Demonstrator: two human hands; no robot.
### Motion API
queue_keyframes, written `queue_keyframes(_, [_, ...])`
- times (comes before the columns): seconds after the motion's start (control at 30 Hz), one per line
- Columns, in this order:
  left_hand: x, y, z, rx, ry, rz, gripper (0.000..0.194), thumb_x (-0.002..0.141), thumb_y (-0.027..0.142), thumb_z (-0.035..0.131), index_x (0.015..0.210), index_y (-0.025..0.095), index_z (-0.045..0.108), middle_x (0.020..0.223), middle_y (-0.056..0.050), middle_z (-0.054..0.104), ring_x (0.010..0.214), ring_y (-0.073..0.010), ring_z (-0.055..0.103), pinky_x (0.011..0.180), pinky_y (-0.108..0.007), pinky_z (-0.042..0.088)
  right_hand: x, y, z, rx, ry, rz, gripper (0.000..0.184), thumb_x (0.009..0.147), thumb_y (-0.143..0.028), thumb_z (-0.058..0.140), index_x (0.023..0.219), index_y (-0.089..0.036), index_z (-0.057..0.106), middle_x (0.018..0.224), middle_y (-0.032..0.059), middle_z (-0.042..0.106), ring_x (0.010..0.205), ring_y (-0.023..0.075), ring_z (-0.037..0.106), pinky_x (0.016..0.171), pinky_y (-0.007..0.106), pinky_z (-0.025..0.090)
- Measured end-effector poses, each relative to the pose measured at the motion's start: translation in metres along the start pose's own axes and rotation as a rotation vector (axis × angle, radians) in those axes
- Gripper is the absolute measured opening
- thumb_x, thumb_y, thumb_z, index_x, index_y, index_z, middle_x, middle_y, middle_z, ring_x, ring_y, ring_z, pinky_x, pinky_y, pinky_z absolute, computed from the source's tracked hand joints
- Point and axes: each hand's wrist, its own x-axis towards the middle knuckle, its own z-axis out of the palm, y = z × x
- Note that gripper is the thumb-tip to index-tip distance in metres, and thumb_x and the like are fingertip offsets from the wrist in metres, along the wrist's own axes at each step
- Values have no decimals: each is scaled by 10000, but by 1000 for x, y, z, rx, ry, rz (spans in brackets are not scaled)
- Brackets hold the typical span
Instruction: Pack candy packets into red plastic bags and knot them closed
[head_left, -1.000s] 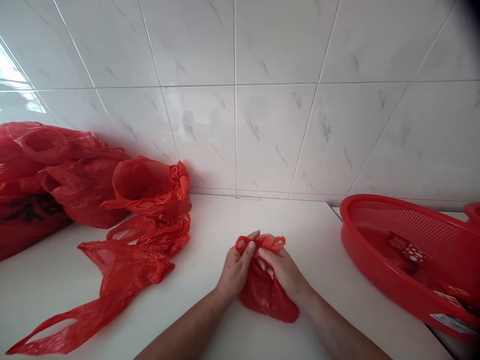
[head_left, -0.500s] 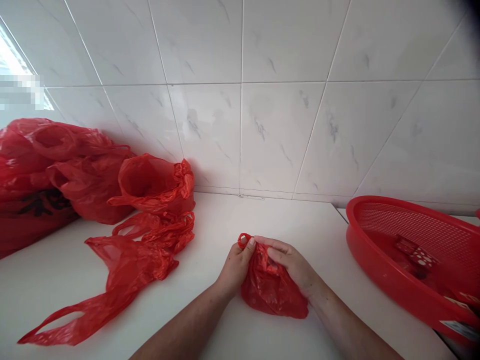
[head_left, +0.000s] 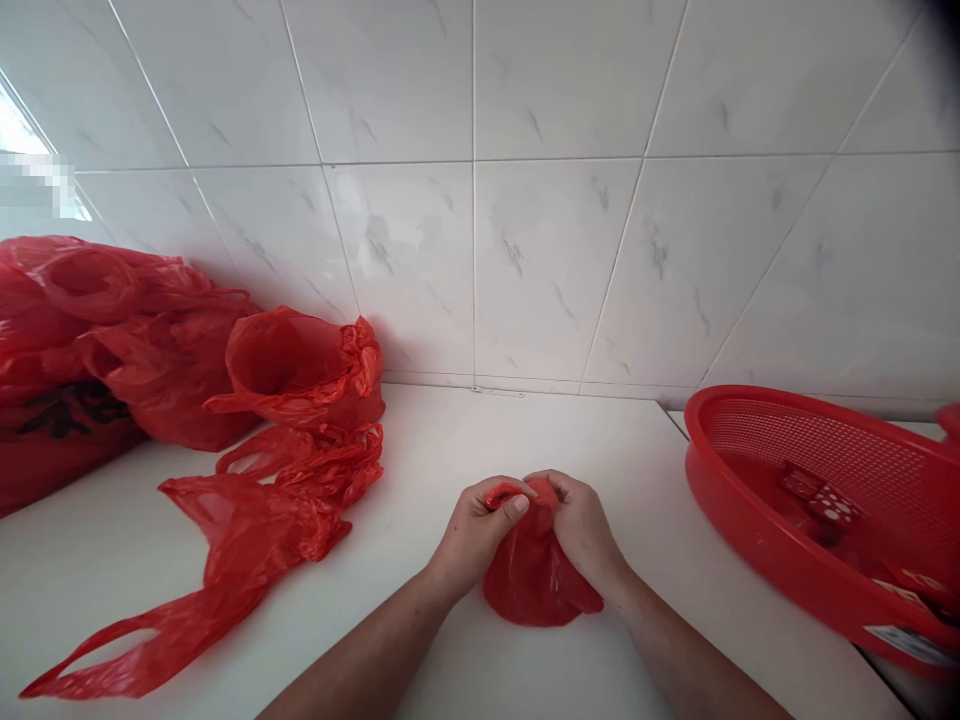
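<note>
A small red plastic bag [head_left: 536, 580] rests on the white table in front of me, its body bunched and hanging down from my fingers. My left hand [head_left: 476, 525] pinches the gathered top on the left, thumb pressed over a rolled bit of the plastic. On the other side, my right hand [head_left: 585, 520] grips the same bag near its top edge, fingers curled in. The fingertips of both hands come close together at the top. Whether anything lies inside the bag, I cannot tell.
Loose red plastic bags [head_left: 262, 530] lie on the white table [head_left: 420, 440] to the left, with a larger pile of red bags [head_left: 165, 360] behind them. At the right stands a red plastic basket [head_left: 780, 580] holding small items. A tiled wall [head_left: 555, 270] closes off the back.
My right hand has shifted its hold toward the bag's top, with fingers more curled. The loop that stuck up by my left thumb is now folded down, and the bag hangs narrower.
</note>
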Motion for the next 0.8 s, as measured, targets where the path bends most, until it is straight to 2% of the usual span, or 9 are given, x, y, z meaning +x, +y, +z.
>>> queue_keyframes(0.1, [0,1,-1,125,-32,50,191,811,339,583,833,185,692,858,-57,625,807,-186,561,737,-280,438,-3,-4,0,14,-7,-13,107,705,-191,506,692,-205,611,684,-2,619,631,156,533,537,268,412])
queue_keyframes(0.2, [0,0,-4,259,-11,79,177,816,318,571,820,206,708,838,-50,593,788,-179,547,720,-273,423,-2,-8,-2,44,6,-13,93,693,-190,522,691,-202,614,678,-5,611,617,146,519,531,257,405])
queue_keyframes(0.33, [0,-2,-6,427,-8,120,160,815,273,566,828,232,720,801,-40,572,740,-161,532,683,-263,399,2,-8,-5,139,19,64,166,679,-198,568,827,-210,641,737,-4,621,632,144,542,583,272,438])
queue_keyframes(0.47, [0,-4,-7,497,6,151,165,821,257,555,837,246,719,796,-34,561,728,-155,529,667,-260,392,1,-10,-9,333,-90,181,267,674,-183,590,937,-215,621,724,-1,625,630,159,573,616,305,466])
queue_keyframes(0.6, [3,-6,-12,445,64,160,188,837,300,541,884,249,716,817,-37,545,747,-158,521,690,-264,402,1,-14,-14,577,-171,235,328,692,-239,622,1017,-212,591,890,49,659,780,206,623,736,363,486])
queue_keyframes(0.7, [6,-7,-18,289,127,207,243,847,358,528,967,243,706,934,-57,555,880,-184,532,813,-286,410,8,-10,-21,642,-100,191,262,697,-308,656,935,-214,600,892,43,656,794,197,618,748,349,482])
queue_keyframes(0.8, [9,-7,-22,201,304,278,273,840,402,535,963,225,704,1021,-63,562,973,-192,525,882,-280,392,18,1,-32,544,8,124,214,657,-293,699,819,-209,589,848,19,644,731,169,593,699,314,474])
